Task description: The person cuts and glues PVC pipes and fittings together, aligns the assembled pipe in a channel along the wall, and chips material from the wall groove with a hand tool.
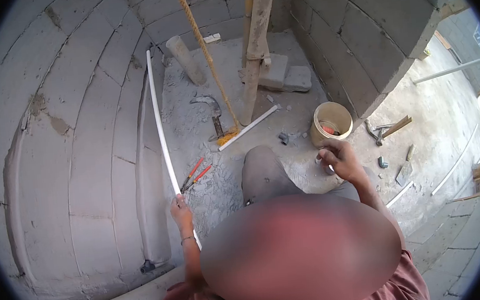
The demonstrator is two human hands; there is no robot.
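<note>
My left hand (182, 212) is closed around a long white plastic pipe (162, 134), which runs up along the block wall on the left. Orange-handled pliers (195, 174) lie on the rubble just right of that hand. My right hand (341, 161) is above my knee, in front of a cream bucket (316, 125). Its thumb and fingers are curled together around something small and pale that I cannot make out. A reddish item lies inside the bucket. Near it on the floor is a dark grey pipe fitting (283, 139).
A wooden post (255, 68), yellow rope (203, 44) and hammer (214, 113) stand ahead, with a short white pipe (249, 127) and concrete blocks (274, 71). To the right lie another hammer (374, 132), a trowel (405, 171) and a grey fitting (382, 162). Grooves run down the left wall.
</note>
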